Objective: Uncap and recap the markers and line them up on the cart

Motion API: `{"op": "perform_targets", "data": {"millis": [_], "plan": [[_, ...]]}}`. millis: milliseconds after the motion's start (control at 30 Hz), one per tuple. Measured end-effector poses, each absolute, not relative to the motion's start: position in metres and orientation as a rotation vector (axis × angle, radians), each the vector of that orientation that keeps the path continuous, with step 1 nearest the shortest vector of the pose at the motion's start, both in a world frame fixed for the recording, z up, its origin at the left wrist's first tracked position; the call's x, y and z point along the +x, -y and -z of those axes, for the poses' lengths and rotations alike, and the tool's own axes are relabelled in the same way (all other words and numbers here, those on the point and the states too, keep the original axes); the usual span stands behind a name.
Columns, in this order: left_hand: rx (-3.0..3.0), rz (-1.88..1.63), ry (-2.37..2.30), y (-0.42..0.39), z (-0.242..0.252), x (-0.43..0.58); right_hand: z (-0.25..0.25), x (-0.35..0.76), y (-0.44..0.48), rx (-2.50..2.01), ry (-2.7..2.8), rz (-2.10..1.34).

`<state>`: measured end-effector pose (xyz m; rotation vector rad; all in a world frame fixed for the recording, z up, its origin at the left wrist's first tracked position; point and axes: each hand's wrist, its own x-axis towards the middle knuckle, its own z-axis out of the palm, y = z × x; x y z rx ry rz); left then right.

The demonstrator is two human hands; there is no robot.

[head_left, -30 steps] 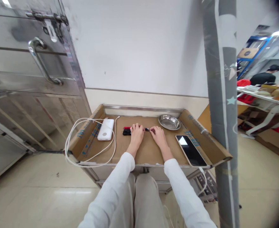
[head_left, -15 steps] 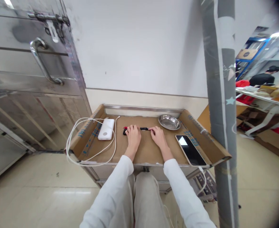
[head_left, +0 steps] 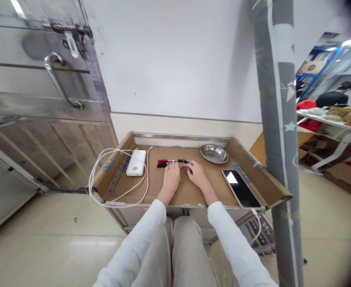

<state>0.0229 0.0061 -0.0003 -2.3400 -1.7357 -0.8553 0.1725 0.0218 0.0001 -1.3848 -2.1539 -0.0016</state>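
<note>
Side by side on the cardboard-lined tray lie a red pen [head_left: 161, 161] and black pens [head_left: 162, 164], just beyond the fingers of my left hand [head_left: 172, 177]. A separate black pen [head_left: 183, 161] rests beyond the fingertips of my right hand [head_left: 197, 174]. Both hands are low over the cardboard with fingers bent and drawn together, the fingertips close to each other. A small dark bit shows between them, but its kind is too small to tell. My palms are hidden from above.
On the cardboard-lined tray [head_left: 151, 195], a white power bank [head_left: 136, 162] with a looped white cable [head_left: 115, 206] is at left. At right are a steel bowl [head_left: 214, 154] and a phone [head_left: 241, 188]. A grey wrapped pole [head_left: 279, 119] stands beside it. Another person [head_left: 332, 98] is far right.
My left hand has drawn back from the red and black pens, which show more fully. My right fingers have left the black pen and come closer to the left hand. The view shifts slightly.
</note>
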Motion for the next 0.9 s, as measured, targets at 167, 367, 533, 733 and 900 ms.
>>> {"op": "perform_targets", "data": {"millis": [167, 367, 533, 733, 900], "plan": [[-2.582, 1.151, 1.689, -0.018, 0.001, 0.024, 0.002, 0.171, -0.017, -1.336, 2.165, -0.02], [-2.686, 1.613, 1.678, -0.022, -0.002, 0.023, 0.004, 0.175, -0.017, -1.396, 2.104, -0.015], [-2.472, 2.06, 1.679, -0.021, -0.007, 0.018, 0.006, 0.178, -0.018, -1.394, 1.992, -0.028], [-2.461, 2.127, 1.553, -0.016, -0.012, 0.017, 0.012, 0.18, -0.023, -1.269, 1.904, -0.198], [-2.419, 2.113, 1.469, -0.014, -0.011, 0.016, 0.015, 0.181, -0.024, -1.266, 1.847, -0.266]]}}
